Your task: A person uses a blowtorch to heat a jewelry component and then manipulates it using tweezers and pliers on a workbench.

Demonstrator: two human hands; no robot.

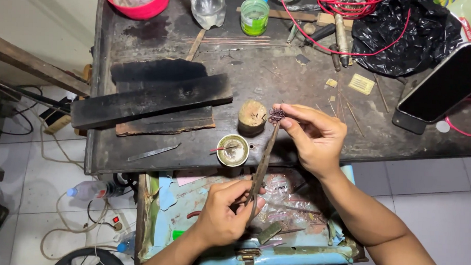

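Two hands share one tiny piece: my right hand [312, 138] pinches a dark filigree ornament [276, 116] between thumb and fingertips above the bench [280, 79], near a wooden stump [252, 117]. My left hand [225, 214] is closed round long tongs [261, 168] whose tips meet the ornament. I judge it light, thin and easily bent, so hold its rim gently.

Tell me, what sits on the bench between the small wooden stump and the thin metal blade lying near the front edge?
A small round metal dish with a thin red-tipped stick in it, seen from the head camera.
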